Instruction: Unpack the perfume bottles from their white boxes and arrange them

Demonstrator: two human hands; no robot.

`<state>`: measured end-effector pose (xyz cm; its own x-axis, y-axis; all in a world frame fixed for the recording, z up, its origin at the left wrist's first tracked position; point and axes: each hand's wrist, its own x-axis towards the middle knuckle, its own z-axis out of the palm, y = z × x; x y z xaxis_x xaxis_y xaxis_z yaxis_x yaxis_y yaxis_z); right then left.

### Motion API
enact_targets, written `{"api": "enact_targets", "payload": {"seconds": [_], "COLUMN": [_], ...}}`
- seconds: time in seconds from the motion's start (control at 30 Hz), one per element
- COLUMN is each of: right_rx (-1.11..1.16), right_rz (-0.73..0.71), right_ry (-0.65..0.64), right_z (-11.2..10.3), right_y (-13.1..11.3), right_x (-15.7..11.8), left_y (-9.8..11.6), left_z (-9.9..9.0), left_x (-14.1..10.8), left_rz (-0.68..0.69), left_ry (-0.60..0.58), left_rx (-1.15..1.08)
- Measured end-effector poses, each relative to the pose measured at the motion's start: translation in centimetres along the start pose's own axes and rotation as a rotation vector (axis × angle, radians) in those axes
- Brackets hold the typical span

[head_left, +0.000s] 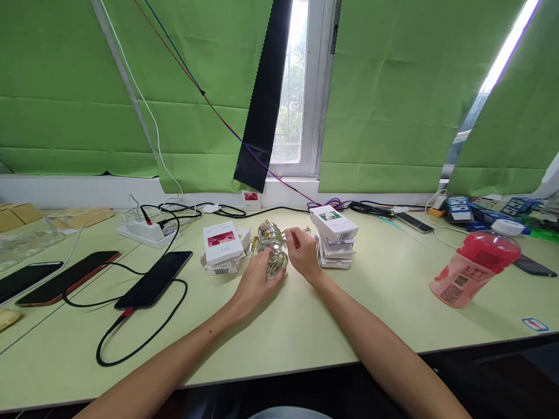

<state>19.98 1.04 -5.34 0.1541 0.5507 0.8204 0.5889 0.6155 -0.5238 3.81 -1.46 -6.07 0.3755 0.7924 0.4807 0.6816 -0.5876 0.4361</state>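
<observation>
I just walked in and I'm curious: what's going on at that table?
Someone is busy with a little group of shiny, see-through pieces. The left hand holds one; the right hand is curled close by, and anything in it is hidden. Small white boxes are stacked on both sides, and a pink bottle stands farther right.

front glass thing [276,267]: round, see-through and shiny, held in the left hand [257,276], too blurry to tell if it stands or leans | back glass thing [268,231]: see-through, shiny, round, just behind the front one | place: both near the middle of the pale green surface [393,279]
</observation>
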Motion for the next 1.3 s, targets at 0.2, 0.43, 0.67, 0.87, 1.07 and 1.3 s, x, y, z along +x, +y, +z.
{"api": "enact_targets", "payload": {"seconds": [0.2,0.43,0.67,0.87,1.07,1.3], "right_rx": [0.006,-0.008,-0.024,-0.053,-0.086,-0.09], "right_rz": [0.053,0.047,0.051,0.038,0.069,0.077], "right_ry": [0.019,0.027,0.011,-0.018,-0.068,-0.078], "right_z": [-0.1,-0.5,-0.7,-0.7,-0.7,-0.8], "right_y": [0.7,1.3,1.6,1.5,1.3,1.0], "right_x": [0.3,0.7,0.8,0.8,0.7,0.7], "left_y": [0.2,0.3,-0.2,0.0,0.2,0.3], "left_z": [-0.2,-0.1,0.6,0.5,-0.1,-0.8], "left_x": [-0.2,-0.2,-0.1,-0.3,-0.2,0.1], "left_rz": [-0.017,-0.014,-0.064,-0.043,-0.098,-0.215], "left_ry": [-0.024,-0.035,-0.026,0.004,0.014,-0.025], "left_rx": [-0.003,-0.101,-0.197,-0.199,-0.151,0.016]}}
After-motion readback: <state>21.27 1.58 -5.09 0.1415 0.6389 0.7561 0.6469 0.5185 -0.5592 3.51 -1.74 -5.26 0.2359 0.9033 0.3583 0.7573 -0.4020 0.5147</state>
